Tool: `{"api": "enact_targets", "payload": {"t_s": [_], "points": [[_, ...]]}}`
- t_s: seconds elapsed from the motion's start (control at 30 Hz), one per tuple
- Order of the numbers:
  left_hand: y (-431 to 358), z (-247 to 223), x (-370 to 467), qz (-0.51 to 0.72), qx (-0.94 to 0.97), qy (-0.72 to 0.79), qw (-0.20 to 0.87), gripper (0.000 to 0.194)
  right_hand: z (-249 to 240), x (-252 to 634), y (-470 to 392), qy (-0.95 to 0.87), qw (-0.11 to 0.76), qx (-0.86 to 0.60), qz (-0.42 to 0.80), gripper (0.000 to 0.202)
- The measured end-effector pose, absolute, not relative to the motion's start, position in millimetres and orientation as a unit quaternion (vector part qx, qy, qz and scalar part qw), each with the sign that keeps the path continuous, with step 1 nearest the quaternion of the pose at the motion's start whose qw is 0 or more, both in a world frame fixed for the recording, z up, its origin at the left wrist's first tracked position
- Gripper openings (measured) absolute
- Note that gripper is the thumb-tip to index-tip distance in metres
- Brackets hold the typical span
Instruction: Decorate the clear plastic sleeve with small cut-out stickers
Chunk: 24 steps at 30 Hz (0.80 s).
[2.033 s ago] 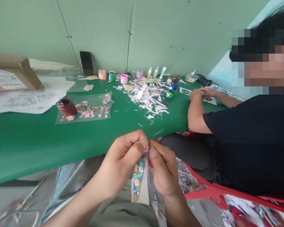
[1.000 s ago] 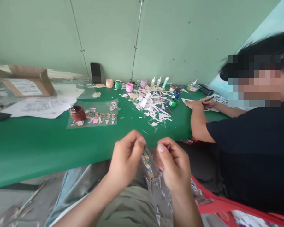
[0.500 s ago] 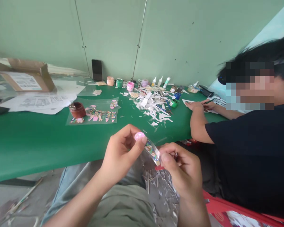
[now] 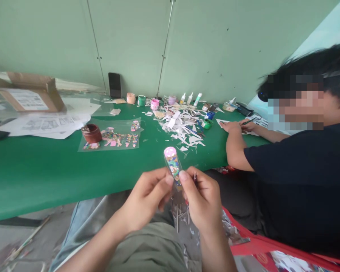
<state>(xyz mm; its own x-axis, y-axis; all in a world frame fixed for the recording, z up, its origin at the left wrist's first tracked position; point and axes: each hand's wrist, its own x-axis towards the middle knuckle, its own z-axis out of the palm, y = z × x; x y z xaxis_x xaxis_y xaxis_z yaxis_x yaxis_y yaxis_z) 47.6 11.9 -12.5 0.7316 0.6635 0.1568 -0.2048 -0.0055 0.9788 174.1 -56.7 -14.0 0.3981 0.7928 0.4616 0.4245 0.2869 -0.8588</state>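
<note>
Between my hands, over the table's front edge, stands a small painted strip [image 4: 173, 161] with a rounded pink top and a patchwork of blue, green, brown and white below. Clear film borders it. My left hand [image 4: 149, 194] pinches its lower left edge between thumb and fingers. On the other side my right hand [image 4: 202, 194] presses its thumb against the lower right edge. Something thin and dark shows behind the right fingers, too little of it to name. Farther off, a clear sheet [image 4: 119, 145] bears similar colourful pieces and a brown-red jar [image 4: 91, 133].
White paper scraps [image 4: 184, 126] lie heaped mid-table, with paint jars [image 4: 155, 104] and small bottles behind. A phone [image 4: 115, 85] leans on the wall. Printed papers [image 4: 53, 122] and a cardboard box [image 4: 31, 92] are at left. A co-worker [image 4: 300, 170] sits close at right, hands on paper.
The strip has turned more upright, its pink end now pointing up and away. My left hand has shifted from the pink end to the lower edge, and my right hand has moved left.
</note>
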Motion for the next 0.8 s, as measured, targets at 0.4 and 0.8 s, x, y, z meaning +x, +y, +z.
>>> {"api": "enact_targets", "payload": {"t_s": [0.4, 0.8], "points": [[9, -15, 38, 0.309, 0.739, 0.2, 0.564, 0.043, -20, 171, -57, -0.546, 0.594, -0.573, 0.146, 0.039], [3, -12, 44, 0.39, 0.567, 0.265, 0.675, 0.041, -33, 163, -54, -0.561, 0.654, -0.502, 0.082, 0.015]]}}
